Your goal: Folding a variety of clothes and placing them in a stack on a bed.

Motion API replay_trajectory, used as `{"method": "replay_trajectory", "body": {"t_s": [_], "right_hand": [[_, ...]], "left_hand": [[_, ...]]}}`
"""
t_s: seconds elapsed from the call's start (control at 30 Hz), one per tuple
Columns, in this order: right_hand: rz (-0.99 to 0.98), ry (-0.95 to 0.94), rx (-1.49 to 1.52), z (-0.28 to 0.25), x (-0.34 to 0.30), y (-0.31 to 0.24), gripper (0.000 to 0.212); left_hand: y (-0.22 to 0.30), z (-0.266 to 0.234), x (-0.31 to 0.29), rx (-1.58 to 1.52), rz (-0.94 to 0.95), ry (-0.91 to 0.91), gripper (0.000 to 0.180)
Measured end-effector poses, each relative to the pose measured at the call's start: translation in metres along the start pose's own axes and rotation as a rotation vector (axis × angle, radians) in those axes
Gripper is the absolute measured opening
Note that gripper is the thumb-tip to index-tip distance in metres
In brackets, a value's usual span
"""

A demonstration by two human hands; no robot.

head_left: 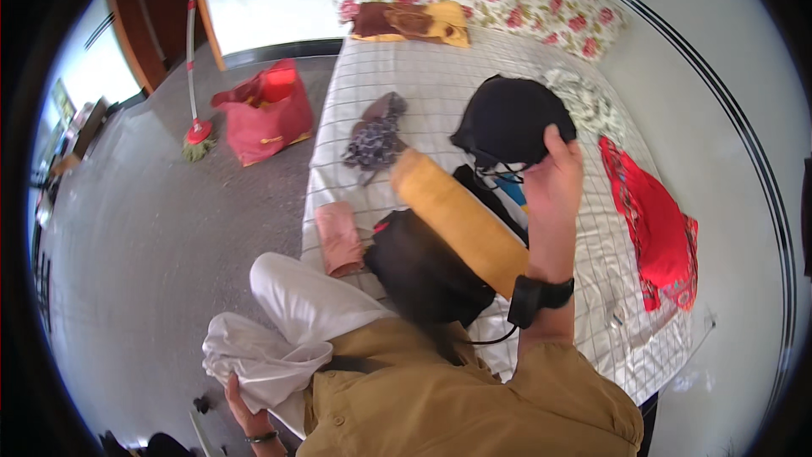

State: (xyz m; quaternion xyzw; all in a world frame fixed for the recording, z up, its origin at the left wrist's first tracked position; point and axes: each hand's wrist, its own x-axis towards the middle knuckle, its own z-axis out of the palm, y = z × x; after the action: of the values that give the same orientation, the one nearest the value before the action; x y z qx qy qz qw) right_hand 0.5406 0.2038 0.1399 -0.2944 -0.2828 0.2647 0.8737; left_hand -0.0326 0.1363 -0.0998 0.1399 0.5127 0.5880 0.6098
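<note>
My right hand (554,161) is raised over the bed, thumb and fingers closed on the edge of a black dome-shaped, cap-like item (516,118) with thin straps dangling below it. Low at the left, my left hand (243,404) grips the edge of a bunched white cloth (258,351) beside my lap; its fingers are partly hidden. Right in front of me lie a black garment (427,267) and a folded yellow cloth (461,220) resting slantwise by it. A folded pink cloth (338,239) sits at the bed's left edge, and beyond it is a crumpled grey patterned cloth (375,135).
A checked white sheet (609,262) covers the bed. Along its right side lies a red cloth (651,216); a brown and yellow pillow (410,23) is at the far end. On the floor to the left stand a red bag (269,114) and a mop (197,131).
</note>
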Motion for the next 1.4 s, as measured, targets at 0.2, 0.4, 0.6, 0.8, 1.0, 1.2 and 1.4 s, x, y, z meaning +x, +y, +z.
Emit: {"method": "replay_trajectory", "body": {"t_s": [0.2, 0.4, 0.6, 0.8, 1.0, 1.2, 1.4], "right_hand": [[-0.004, 0.003, -0.020, 0.042, 0.055, 0.100, 0.019], [-0.253, -0.302, -1.336, 0.012, 0.074, 0.193, 0.046], [0.242, -1.009, -1.018, 0.068, -0.086, 0.218, 0.022], [0.499, -1.684, -0.654, 0.099, -0.224, 0.242, 0.035], [0.643, -1.793, -0.482, 0.115, -0.285, 0.253, 0.043], [1.480, -1.361, -0.204, 0.130, -0.268, 0.217, 0.041], [1.170, -1.918, -0.528, 0.125, -0.262, 0.226, 0.029]], "left_hand": [[-0.005, 0.009, -0.016, 0.016, 0.131, 0.030, 0.048], [-0.033, -0.032, -0.017, 0.906, 0.968, -0.072, 0.053], [-0.009, 0.004, -0.022, 0.347, 0.451, -0.006, 0.051], [0.007, 0.047, -0.041, -0.209, -0.042, -0.096, 0.050], [0.011, 0.057, -0.066, 0.038, 0.246, 0.082, 0.039], [0.044, 0.091, -0.084, -0.218, 0.181, -0.033, 0.051], [0.029, 0.080, -0.080, -0.403, 0.142, -0.035, 0.050]]}}
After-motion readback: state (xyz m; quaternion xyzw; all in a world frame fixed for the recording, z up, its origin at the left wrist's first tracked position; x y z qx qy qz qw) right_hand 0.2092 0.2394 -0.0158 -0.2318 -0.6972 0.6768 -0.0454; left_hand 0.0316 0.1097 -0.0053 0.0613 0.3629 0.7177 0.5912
